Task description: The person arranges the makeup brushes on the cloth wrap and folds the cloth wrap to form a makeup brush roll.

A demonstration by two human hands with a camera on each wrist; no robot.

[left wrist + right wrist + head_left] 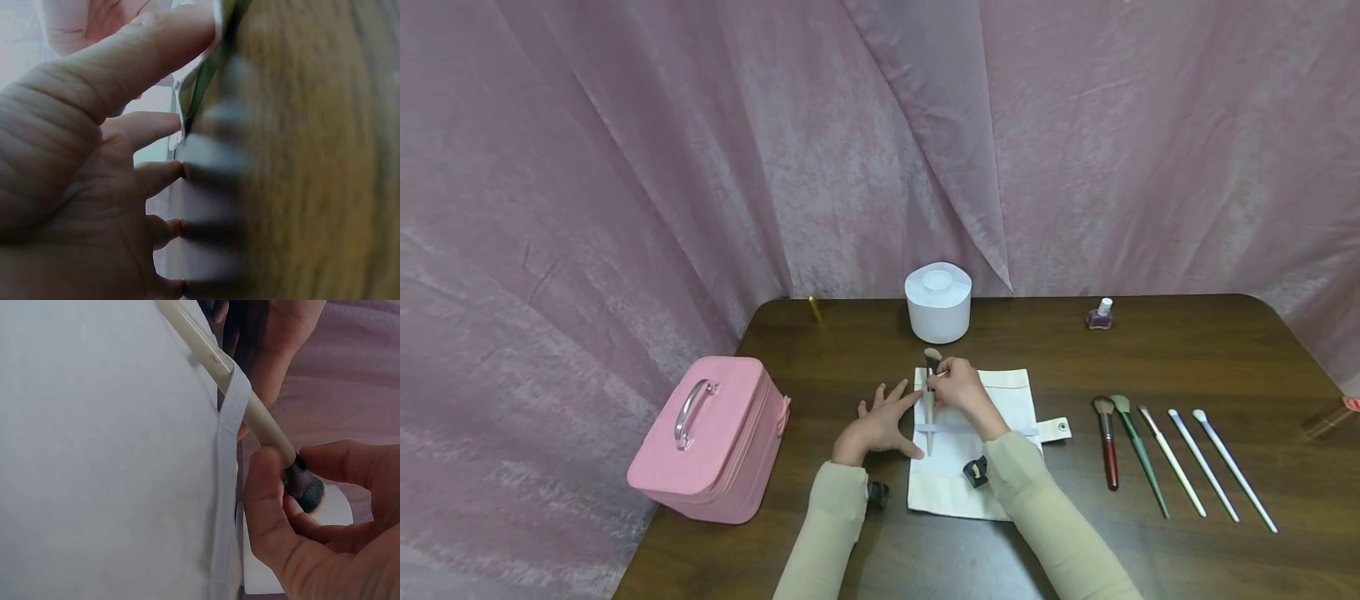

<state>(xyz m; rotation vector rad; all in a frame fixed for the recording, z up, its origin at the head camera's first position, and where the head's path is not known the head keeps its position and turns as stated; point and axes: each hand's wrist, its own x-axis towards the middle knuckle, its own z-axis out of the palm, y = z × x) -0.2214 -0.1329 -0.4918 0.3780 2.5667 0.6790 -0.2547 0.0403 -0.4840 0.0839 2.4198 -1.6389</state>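
Makeup brush lies on the white fabric brush roll, its handle threaded under the roll's elastic band, pinched near the bristles by the right hand; left hand presses flat, fingers spread, at the roll's left edge, seemingly steadying it. Brown table, pink drapes behind the roll

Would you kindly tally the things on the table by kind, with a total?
Makeup brushes: 6, one pinched by the right hand in the white cloth roll, five loose
Cloth roll: 1
Pink case: 1
White round container: 1
Nail polish bottle: 1
Total: 10
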